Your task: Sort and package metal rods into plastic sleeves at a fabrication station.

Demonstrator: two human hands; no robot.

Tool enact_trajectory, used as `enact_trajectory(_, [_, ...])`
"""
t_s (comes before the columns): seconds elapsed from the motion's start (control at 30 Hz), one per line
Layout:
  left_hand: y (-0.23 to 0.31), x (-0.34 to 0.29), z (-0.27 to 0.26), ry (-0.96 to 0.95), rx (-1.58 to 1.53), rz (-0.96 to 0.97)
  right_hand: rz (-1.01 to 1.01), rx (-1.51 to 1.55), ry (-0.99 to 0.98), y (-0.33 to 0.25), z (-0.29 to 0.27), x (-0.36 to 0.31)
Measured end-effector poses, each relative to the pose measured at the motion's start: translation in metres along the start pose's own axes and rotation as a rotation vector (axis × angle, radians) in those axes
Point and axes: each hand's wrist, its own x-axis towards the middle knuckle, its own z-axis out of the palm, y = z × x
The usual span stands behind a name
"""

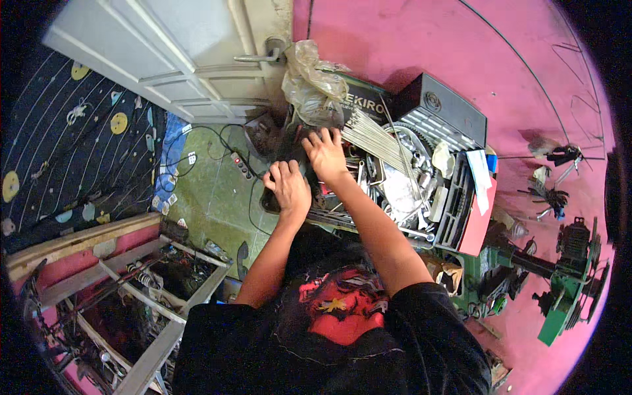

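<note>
Both my hands rest at the left end of a tool-covered work surface. My left hand [290, 188] is closed, its fingers curled down over a dark, black-looking item [289, 146]. Just to the right and farther off, my right hand [325, 157] bends its fingers onto the same dark area. What the fingertips grip is hidden. Right of my hands lies a bundle of thin metal rods [375, 141], above a heap of spanners and other metal parts [399, 187]. A crumpled clear plastic bag [309, 85] sits beyond my hands.
A grey-black box [447, 108] stands against the pink wall [421, 33]. A red toolbox tray [482, 220] borders the heap's right side. A white door [197, 49], power strip [241, 164] and metal rack [155, 355] are leftward; green machinery [559, 316] stands right.
</note>
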Motion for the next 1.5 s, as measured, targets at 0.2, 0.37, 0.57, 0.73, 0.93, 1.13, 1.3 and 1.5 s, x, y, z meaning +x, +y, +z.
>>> enact_trajectory(0.2, [0.017, 0.013, 0.034, 0.004, -0.016, 0.003, 0.026, -0.067, -0.012, 0.001, 0.006, -0.014])
enact_trajectory(0.37, [0.028, 0.009, 0.054, -0.079, -0.135, -0.042, -0.066, 0.069, -0.132, 0.011, -0.015, -0.031])
enact_trajectory(0.57, [0.029, 0.015, 0.062, -0.079, -0.104, -0.032, -0.111, 0.295, 0.222, 0.030, -0.037, -0.066])
enact_trajectory(0.73, [0.022, 0.024, 0.051, -0.121, -0.112, 0.012, 0.046, 0.366, 0.228, 0.052, -0.054, -0.115])
enact_trajectory(0.93, [0.036, 0.003, 0.030, 0.007, -0.212, 0.058, 0.352, 0.448, 0.323, 0.082, -0.060, -0.203])
enact_trajectory(1.13, [0.092, -0.010, -0.005, 0.134, -0.278, 0.253, 0.725, 0.460, 0.483, 0.121, -0.056, -0.282])
enact_trajectory(1.3, [0.150, -0.016, -0.008, 0.052, -0.335, 0.469, 0.926, 0.421, 0.531, 0.163, -0.050, -0.325])
enact_trajectory(1.5, [0.231, -0.027, 0.004, -0.038, -0.335, 0.654, 0.977, 0.386, 0.579, 0.225, -0.043, -0.361])
